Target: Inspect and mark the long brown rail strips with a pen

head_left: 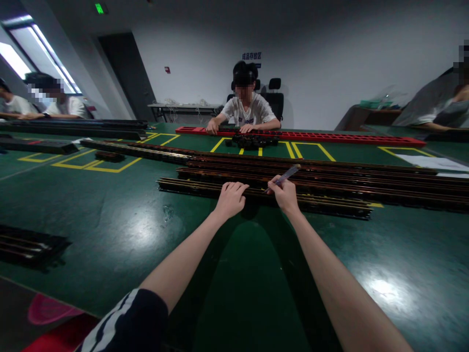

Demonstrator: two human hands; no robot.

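Observation:
Both my arms reach forward over a green table. My left hand rests on the nearest long dark rail, fingers curled over its edge. My right hand is closed around a thin grey tool, like a pen or tweezers, whose tip points down at that same rail. Several more long dark brown rails lie side by side just beyond my hands.
A person sits opposite with both hands on a long red rail; a heap of small black parts lies before them. Other people sit at far left and right. Dark trays lie at my near left. Yellow lines mark the table; white paper lies at right.

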